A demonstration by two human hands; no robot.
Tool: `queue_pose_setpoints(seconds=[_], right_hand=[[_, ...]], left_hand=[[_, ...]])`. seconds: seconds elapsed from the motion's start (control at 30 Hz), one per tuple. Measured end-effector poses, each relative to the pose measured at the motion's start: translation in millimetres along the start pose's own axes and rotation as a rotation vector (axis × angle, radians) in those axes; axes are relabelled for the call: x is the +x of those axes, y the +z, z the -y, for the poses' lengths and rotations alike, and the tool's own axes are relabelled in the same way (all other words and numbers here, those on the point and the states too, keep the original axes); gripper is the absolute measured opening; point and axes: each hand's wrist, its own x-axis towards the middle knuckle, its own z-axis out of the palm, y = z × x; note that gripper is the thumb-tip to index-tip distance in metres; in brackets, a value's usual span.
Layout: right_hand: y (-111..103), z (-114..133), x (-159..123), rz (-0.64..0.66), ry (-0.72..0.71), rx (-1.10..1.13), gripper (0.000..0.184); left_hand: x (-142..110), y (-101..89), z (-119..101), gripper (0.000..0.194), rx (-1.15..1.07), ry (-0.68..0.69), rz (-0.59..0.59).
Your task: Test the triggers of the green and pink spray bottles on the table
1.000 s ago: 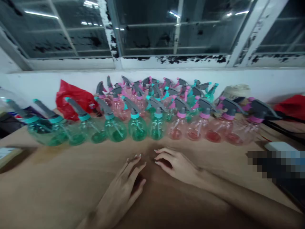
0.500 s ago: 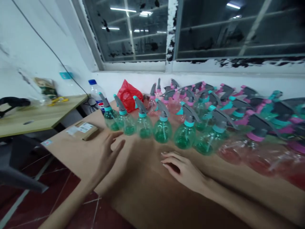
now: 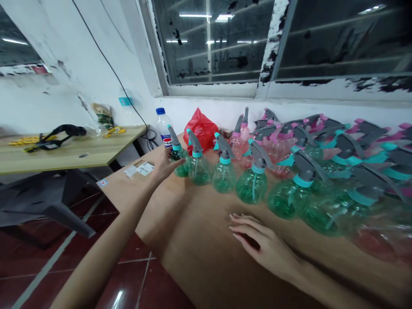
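My left hand (image 3: 165, 166) is at the leftmost green spray bottle (image 3: 182, 169), at the far left end of a row. Its thumb stretches across the front of the bottle, apart from the fingers, which are partly hidden at the bottle's left side. Whether skin and plastic touch, I cannot tell. My right hand (image 3: 262, 240) rests low over the table with loosely curved fingers and nothing in it. In front of it stands a green spray bottle (image 3: 252, 186) with a grey trigger head and turquoise collar. Several similar green bottles stand upright in the row.
Pink spray bottles (image 3: 236, 143) crowd behind the green ones. A red plastic bag (image 3: 201, 128) and a blue-capped drink bottle (image 3: 162, 122) stand by the wall. A labelled cardboard packet (image 3: 140, 169) lies near the left edge of the table (image 3: 193, 227). Beyond is a second table (image 3: 106, 152).
My left hand has moved forward to the leftmost green spray bottle. My right hand keeps its loose curve near the row. The view has turned left.
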Motion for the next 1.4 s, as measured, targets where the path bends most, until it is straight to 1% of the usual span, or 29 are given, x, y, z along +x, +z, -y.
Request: queue_pose_setpoints(seconds=[0.1,0.23,0.3,0.4,0.47,0.53,0.6,0.67,0.73,0.8,0.83,0.87,0.93,1.0,1.13,1.2,1.27,1.33,1.4], right_hand=[[-1.3,0.1,-5.0,0.023,0.007,-0.033,0.025],[-5.4,1.8,-10.0,0.048,0.014,-0.049,0.025],[-8.0,2.8,-11.8,0.051,0.011,-0.05,0.025],[-12.5,4.1,-13.6,0.043,0.015,-0.05,0.026],[-16.3,5.1,-13.6,0.029,0.023,-0.033,0.027],[-21.3,7.1,-12.3,0.019,0.033,-0.013,0.028],[-28.3,11.1,-10.2,0.016,0.048,0.009,0.028],[-37.7,17.8,-8.4,0.005,0.075,0.029,0.03],[-49.5,26.1,-8.4,-0.007,0.124,0.039,0.039],[-62.9,34.0,-11.2,-0.002,0.202,0.032,0.054],[-69.9,37.2,-13.8,0.007,0.244,0.032,0.062],[-76.9,39.6,-16.9,0.015,0.282,0.04,0.071],[-90.7,42.7,-24.5,0.009,0.332,0.077,0.084],[-103.5,44.3,-32.7,-0.019,0.355,0.123,0.092],[-123.5,48.6,-48.6,-0.12,0.395,0.123,0.092],[-129.7,51.3,-55.5,-0.207,0.429,0.082,0.089],[-134.1,53.6,-61.3,-0.321,0.48,0.046,0.086],[-138.7,55.2,-65.8,-0.433,0.525,0.046,0.078],[-144.9,56.0,-69.5,-0.499,0.563,0.096,0.062]], left_hand=[[2.2,4.0,-0.5,0.054,-0.003,0.002,0.037],[-0.1,5.9,-2.1,0.048,0.004,-0.012,0.012],[-3.1,0.7,-4.5,0.049,0.013,-0.021,-0.027],[-13.5,-18.2,-13.2,0.055,0.034,-0.037,-0.113],[-28.0,-34.7,-25.7,0.058,0.04,-0.048,-0.167],[-50.3,-49.0,-44.9,0.056,0.027,-0.037,-0.183],[-79.2,-56.4,-68.8,0.05,-0.003,0.007,-0.129],[-110.8,-54.7,-92.6,0.044,0.001,0.064,-0.072],[-140.4,-44.2,-112.2,0.045,0.035,0.158,-0.025],[-164.8,-26.8,-126.7,0.05,0.047,0.23,0.05],[-174.6,-16.5,-132.9,0.053,0.036,0.246,0.083],[-182.7,-5.7,-138.8,0.055,0.027,0.24,0.174],[-194.5,15.8,-151.8,0.063,-0.005,0.253,0.303],[-201.6,35.7,-167.0,0.065,-0.021,0.283,0.398],[-210.2,71.7,-199.0,0.058,-0.093,0.389,0.508],[-214.8,88.9,-212.6,0.058,-0.068,0.447,0.55],[-220.2,105.3,-224.2,0.062,-0.022,0.502,0.571],[-225.6,120.1,-234.8,0.067,0.0,0.551,0.566],[-230.2,133.1,-244.8,0.069,-0.005,0.606,0.548]])
